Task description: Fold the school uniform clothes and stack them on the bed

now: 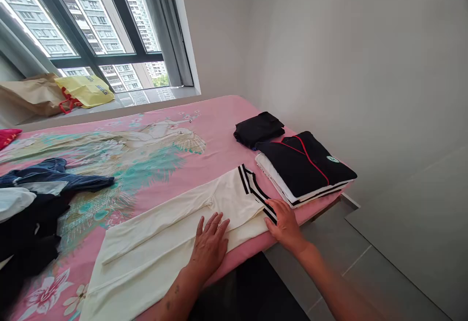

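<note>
A cream long-sleeved top (157, 248) with black-and-white striped trim (252, 184) at its neck end lies folded lengthwise along the bed's near edge. My left hand (210, 245) rests flat on its upper part, fingers spread. At the striped trim, my right hand (287, 226) touches the cloth, thumb and fingers apart on either side of the band. Just beyond that hand is a stack of folded clothes, topped by a black garment (310, 160) with red piping and a round pale badge. White folded cloth (272, 175) shows beneath it.
A folded black garment (259, 128) sits behind the stack. Loose dark clothes (29, 228) and blue denim (73, 179) are heaped at left on the pink patterned bedsheet (215, 116). Brown paper (36, 92) and yellow (86, 91) bags occupy the windowsill. A wall (383, 92) rises at right.
</note>
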Demonstrator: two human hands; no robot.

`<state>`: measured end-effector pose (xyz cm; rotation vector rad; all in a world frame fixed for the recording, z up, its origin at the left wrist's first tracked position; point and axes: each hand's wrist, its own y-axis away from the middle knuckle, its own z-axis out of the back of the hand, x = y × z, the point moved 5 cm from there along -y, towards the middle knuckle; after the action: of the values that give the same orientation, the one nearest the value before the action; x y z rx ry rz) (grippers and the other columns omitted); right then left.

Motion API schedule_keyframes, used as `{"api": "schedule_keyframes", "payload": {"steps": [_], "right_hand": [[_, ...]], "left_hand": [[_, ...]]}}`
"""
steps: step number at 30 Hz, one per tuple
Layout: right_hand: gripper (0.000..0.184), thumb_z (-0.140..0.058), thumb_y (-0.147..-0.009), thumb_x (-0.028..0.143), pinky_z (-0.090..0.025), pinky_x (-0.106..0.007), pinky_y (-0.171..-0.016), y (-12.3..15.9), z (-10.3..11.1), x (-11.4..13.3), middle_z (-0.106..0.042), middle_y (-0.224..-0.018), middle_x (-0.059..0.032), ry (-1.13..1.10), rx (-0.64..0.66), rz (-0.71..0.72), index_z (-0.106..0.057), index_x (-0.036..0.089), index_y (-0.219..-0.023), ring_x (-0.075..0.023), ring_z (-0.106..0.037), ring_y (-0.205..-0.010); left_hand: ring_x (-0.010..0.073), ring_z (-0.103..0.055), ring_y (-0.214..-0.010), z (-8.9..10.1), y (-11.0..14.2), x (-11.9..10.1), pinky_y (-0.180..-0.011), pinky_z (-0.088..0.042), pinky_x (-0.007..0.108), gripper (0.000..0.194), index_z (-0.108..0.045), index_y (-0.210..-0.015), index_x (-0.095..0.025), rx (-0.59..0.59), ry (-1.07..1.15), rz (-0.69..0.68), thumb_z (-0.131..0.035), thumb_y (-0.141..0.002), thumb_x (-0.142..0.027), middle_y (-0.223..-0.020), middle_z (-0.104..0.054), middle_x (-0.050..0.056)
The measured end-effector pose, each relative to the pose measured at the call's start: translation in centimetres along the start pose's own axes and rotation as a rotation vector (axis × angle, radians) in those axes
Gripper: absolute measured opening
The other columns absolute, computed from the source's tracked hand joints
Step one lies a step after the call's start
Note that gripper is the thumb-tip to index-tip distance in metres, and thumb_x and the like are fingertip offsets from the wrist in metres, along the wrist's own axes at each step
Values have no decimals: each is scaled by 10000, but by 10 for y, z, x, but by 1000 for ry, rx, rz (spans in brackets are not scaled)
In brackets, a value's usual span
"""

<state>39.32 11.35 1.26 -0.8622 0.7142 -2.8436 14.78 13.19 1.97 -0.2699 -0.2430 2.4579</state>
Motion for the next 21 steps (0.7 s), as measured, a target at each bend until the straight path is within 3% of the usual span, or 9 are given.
{"api": "schedule_keyframes", "payload": {"steps": [2, 6, 10, 13, 18, 21], "right_hand": [[451, -552, -735, 224, -320, -419, -1017, -9, -2, 2, -543, -1192, -88, 28, 51, 0, -513, 188, -1183, -244, -434, -1154], [270, -522, -760, 192, -316, -402, -997, -26, -4, 3, -576, -1137, -59, -4, 81, 9, -616, 222, -1011, -229, -433, -1148], [201, -493, -779, 170, -311, -396, -997, -44, 4, 6, -593, -1094, -58, -96, 39, 92, -626, 211, -924, -219, -444, -1130], [234, -461, -771, 128, -315, -390, -1001, -53, 12, 11, -595, -1096, -55, -149, 49, 183, -613, 209, -929, -210, -432, -1149], [258, -456, -673, 36, -336, -362, -960, -44, 5, 10, -643, -954, -23, -134, 263, 285, -618, 214, -767, -197, -475, -1088], [234, -444, -671, 34, -381, -310, -881, -42, -1, 0, -640, -827, -16, -127, 299, 191, -603, 203, -706, -172, -539, -932]], "left_hand": [[208, -429, -1244, -2, -10, -7, -1100, -178, 450, 460, -530, -1212, -236, 16, 2, 55, -402, -788, -109, -1306, -532, 55], [201, -516, -1133, 2, -22, -2, -1064, -254, 426, 441, -597, -1094, -235, 56, 18, 56, -408, -737, -59, -1166, -622, 45], [184, -564, -1051, 21, -31, 6, -1052, -275, 410, 338, -640, -955, -247, 1, 26, 55, -406, -764, -95, -1049, -668, 27], [180, -542, -1102, 34, -32, 10, -1077, -246, 413, 326, -645, -936, -258, -41, 13, 40, -414, -762, -109, -1080, -655, 21], [213, -469, -1203, 33, -21, 15, -1110, -153, 506, 366, -670, -875, -301, 117, 20, 5, -440, -694, -82, -1124, -633, -10], [222, -458, -1213, 28, -24, 9, -1111, -182, 508, 392, -677, -909, -288, 161, 54, -11, -437, -684, -74, -1158, -617, 8]]}}
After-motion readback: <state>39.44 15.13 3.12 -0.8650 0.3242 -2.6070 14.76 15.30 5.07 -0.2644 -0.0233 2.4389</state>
